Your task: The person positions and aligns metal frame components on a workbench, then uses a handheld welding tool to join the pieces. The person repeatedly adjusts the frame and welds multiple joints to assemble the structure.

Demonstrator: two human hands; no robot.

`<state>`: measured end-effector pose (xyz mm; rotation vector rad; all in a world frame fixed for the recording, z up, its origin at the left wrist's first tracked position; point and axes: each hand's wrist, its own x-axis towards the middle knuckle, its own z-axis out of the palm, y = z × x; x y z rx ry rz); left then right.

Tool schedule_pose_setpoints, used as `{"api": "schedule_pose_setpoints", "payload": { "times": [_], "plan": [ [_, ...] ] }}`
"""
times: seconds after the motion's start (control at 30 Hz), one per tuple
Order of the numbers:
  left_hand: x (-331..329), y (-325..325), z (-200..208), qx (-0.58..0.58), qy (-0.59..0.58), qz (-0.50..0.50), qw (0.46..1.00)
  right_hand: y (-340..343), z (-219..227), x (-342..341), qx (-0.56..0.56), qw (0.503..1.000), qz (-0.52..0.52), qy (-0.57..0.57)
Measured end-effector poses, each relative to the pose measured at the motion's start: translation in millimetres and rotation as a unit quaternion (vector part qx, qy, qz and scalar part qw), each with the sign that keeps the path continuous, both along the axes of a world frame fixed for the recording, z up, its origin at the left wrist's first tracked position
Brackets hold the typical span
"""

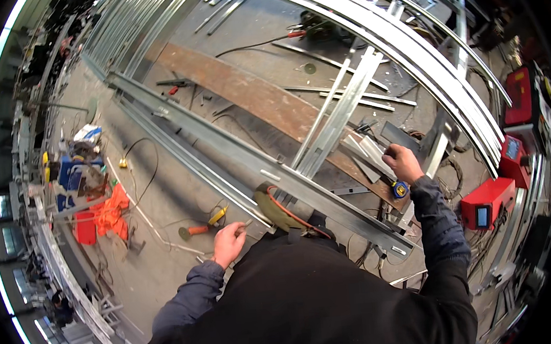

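My left hand (228, 244) is closed, with fingertips pinched around a small thin thing I cannot make out, just left of the long metal channel's near end. My right hand (406, 163) is closed over the right side, next to several pale flat metal strips (369, 154); what its fingers hold, if anything, is hidden. Just below that hand sits a blue and yellow tape measure (400, 189). Between my arms, an olive thing with orange trim (282, 214) shows beside a long galvanized steel channel (219, 131) that runs diagonally across.
A rusty steel plank (242, 86) lies beyond the channel. Bright metal rails (408, 42) arc along the far right, near red boxes with small screens (488, 204). At left are an angle grinder (199, 230), orange cloth (112, 211) and a black cable (156, 159).
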<state>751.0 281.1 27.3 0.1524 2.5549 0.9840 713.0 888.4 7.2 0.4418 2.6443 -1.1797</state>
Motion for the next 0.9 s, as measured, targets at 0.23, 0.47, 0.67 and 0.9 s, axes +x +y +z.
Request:
{"api": "schedule_pose_setpoints", "payload": {
  "times": [0.23,0.47,0.67,0.9],
  "plan": [
    [-15,17,12,0.025,-0.019,0.020,0.999,-100,49,14,-0.020,0.991,0.132,0.015],
    [-102,44,1,0.054,0.210,-0.017,0.976,-192,1,52,0.150,0.975,0.149,0.061],
    [-210,43,-11,-0.056,0.320,-0.146,0.934,-227,-29,70,0.187,0.974,0.041,0.119],
    [-290,26,-49,-0.172,0.307,-0.309,0.883,-235,-38,79,0.182,0.969,-0.008,0.165]
  ]
}}
